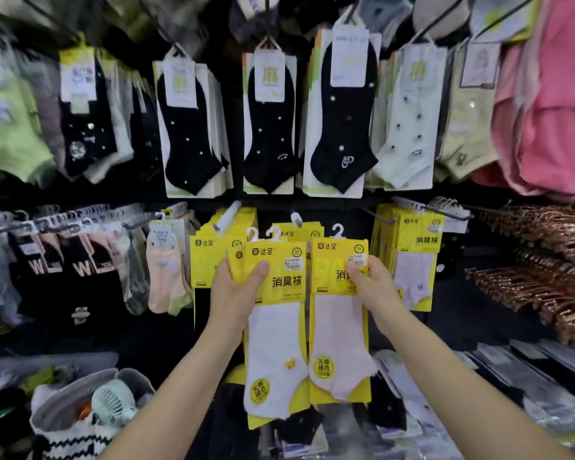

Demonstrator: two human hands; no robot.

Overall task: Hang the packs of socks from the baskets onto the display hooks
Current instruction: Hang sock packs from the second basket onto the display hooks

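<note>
Well, seen from the head camera, the person has both arms up at the sock wall. The left grip (pixel 236 287) is clamped on a white-sock pack (pixel 276 346), thumb across the front of its yellow card and fingers behind. A second card edge and a second plastic hanger show just behind it. The right grip (pixel 374 280) is clamped on a pink-sock pack (pixel 339 330), thumb on the card's front near its three o'clock edge. The two packs are held side by side at dead centre; whether their edges touch I cannot tell. Just above them, at twelve o'clock, a white-tipped display hook (pixel 296 220) pokes out, and more yellow packs (pixel 415 254) hang at two o'clock. Black socks (pixel 269 127) fill the upper row. Down at seven o'clock sits a basket (pixel 63 393) holding a small fan (pixel 113 400). Copper hangers (pixel 545 260) crowd three o'clock.
</note>
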